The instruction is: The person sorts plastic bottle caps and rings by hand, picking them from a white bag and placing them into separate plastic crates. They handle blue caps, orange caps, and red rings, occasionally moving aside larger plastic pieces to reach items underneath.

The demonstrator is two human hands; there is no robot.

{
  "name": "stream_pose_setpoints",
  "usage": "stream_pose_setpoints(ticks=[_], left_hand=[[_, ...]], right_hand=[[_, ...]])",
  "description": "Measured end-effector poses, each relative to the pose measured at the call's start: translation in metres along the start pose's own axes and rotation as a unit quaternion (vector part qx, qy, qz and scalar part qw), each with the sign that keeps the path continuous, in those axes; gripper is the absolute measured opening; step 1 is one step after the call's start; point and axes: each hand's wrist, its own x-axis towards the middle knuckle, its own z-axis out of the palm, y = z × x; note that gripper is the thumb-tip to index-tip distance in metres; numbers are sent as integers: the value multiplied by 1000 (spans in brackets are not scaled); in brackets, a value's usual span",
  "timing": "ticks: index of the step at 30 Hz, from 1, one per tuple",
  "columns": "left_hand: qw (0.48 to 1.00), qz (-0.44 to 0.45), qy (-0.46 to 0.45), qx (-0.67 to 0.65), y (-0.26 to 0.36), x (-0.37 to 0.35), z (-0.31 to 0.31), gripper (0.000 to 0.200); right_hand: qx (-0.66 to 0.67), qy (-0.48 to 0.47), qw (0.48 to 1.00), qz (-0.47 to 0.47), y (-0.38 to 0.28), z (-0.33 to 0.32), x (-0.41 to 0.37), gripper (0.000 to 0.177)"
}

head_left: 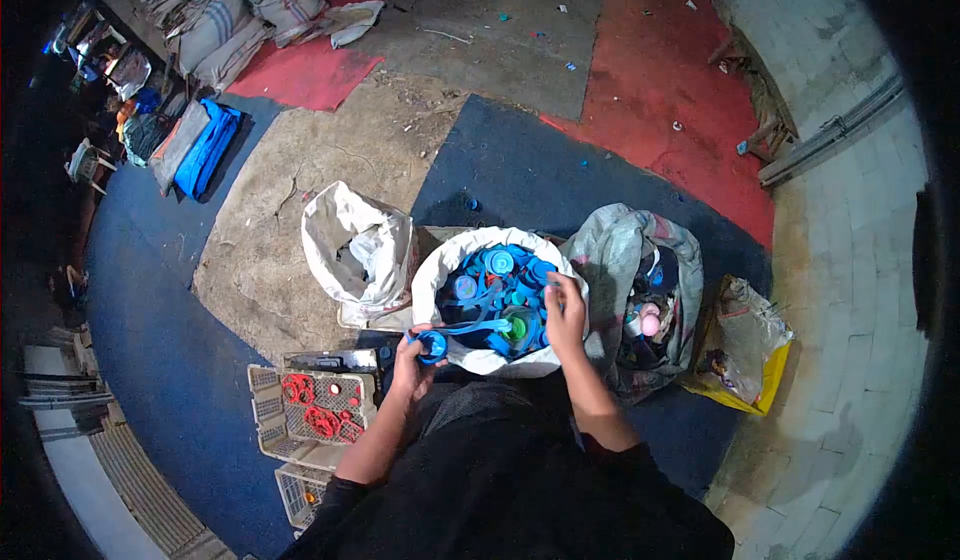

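Observation:
A white sack (431, 282) with a rolled rim stands in front of me, full of blue plastic caps and strips (510, 290), with a green piece (516, 329) among them. At the sack's near left edge, my left hand (412, 365) is closed on a blue cap (432, 346). A blue strip runs from beside that cap over the sack's contents. My right hand (566, 317) is over the right side of the sack's opening, fingers apart and slightly curled, touching or just above the blue pieces. Nothing shows between its fingers.
Left of the sack stands another white sack (322, 230); below it are crates, one (266, 407) holding red pieces. To the right are a grey sack (600, 250) of mixed items and a yellow-edged bag (765, 385). Stuffed sacks (215, 30) lie at the back left.

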Motion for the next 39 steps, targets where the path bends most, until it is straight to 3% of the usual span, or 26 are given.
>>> stream_pose_setpoints(ticks=[2,3,4,6,8,9,12,16,18,20,21,25,31,34,36,38,39], left_hand=[[1000,9,-1,-11,2,-4,-9,39],[1000,6,8,-24,7,-9,-6,41],[999,2,17,-37,10,-13,-5,44],[999,7,17,-36,8,-14,-12,42],[999,2,20,-46,7,-15,-15,41],[999,1,5,-53,8,-15,-14,40],[998,-14,45,-51,10,-17,-7,39],[998,0,38,-50,14,-21,1,35],[998,0,36,-51,12,-22,1,34],[997,2,35,-62,8,-21,-2,34],[997,4,34,-67,7,-21,-5,35],[999,3,20,-50,2,-17,-12,35],[997,-5,44,-57,4,-14,-4,40],[998,5,44,-53,0,-6,-1,42],[998,9,48,-33,-2,0,4,44],[998,1,49,-33,-1,5,12,45],[998,-3,49,-33,0,7,19,45]], right_hand=[[-163,-9,986,18,62,-6,2,38],[-156,-52,986,17,107,-4,-6,50],[-317,-89,943,-52,105,-3,-16,56],[-300,-201,927,-100,74,-8,-30,54],[-190,-263,944,-64,66,6,-41,54],[-209,-288,932,-68,66,11,-44,53],[-99,-283,950,-83,66,22,-30,34],[-41,-140,989,-10,54,14,7,24],[-99,-62,993,12,85,13,28,30],[-182,-69,981,-28,110,7,43,44],[-301,-88,949,-34,96,2,40,51],[-383,-161,908,-56,89,1,18,55],[-219,-125,966,-60,96,-13,-12,34],[-109,-42,992,-42,80,-25,-19,31],[85,5,988,125,69,-29,-22,34],[218,46,958,181,73,-30,-24,33],[222,30,953,202,59,-33,-21,38]])
